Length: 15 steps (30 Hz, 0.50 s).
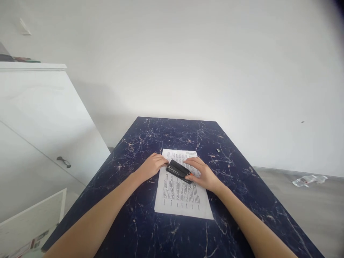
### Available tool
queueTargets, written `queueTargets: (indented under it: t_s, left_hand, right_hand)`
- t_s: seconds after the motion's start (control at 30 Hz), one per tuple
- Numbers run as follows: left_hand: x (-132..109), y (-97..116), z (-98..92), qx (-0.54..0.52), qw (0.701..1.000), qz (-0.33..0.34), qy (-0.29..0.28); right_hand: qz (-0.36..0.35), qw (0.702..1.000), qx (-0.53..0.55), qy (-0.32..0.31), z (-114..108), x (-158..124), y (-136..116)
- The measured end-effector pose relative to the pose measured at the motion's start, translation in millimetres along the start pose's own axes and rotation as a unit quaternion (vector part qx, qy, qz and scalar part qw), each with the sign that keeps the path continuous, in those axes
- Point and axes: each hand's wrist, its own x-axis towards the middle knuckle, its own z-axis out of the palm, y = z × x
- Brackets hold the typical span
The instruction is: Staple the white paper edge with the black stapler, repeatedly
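Printed white sheets (182, 200) lie on a dark blue marbled table (172, 134). Above the upper half of the sheets is a black stapler (178, 172), slanting down to the right, its upper arm and lower part spread apart. My left hand (152, 165) is closed, with its fingertips at the stapler's left end. At the right end, my right hand (202, 173) grips the stapler between thumb and fingers. A small dark and silvery piece (218, 150) rests on the table to the right of the sheets.
A white cabinet (45, 118) with a dark handle (63, 162) stands at the left. Behind the table rises a pale wall (172, 71). Clear plastic packaging (309, 180) lies on the floor at the right. A white-edged surface (32, 222) shows at lower left.
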Motion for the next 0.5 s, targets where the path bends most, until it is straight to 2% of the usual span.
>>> queueTargets:
  t_s: [0.23,0.5]
  left_hand:
    - [-1.7,-0.5,-1.9,0.027,1.000,0.012,-0.006]
    - [-1.5,-1.5,-1.0,0.005,1.000,-0.002,-0.001]
  right_hand:
    - [-0.006,0.999,0.020,-0.031,-1.9,2.3,-5.4]
    - [-0.004,0.999,0.029,-0.041,-2.6,4.1,-7.0]
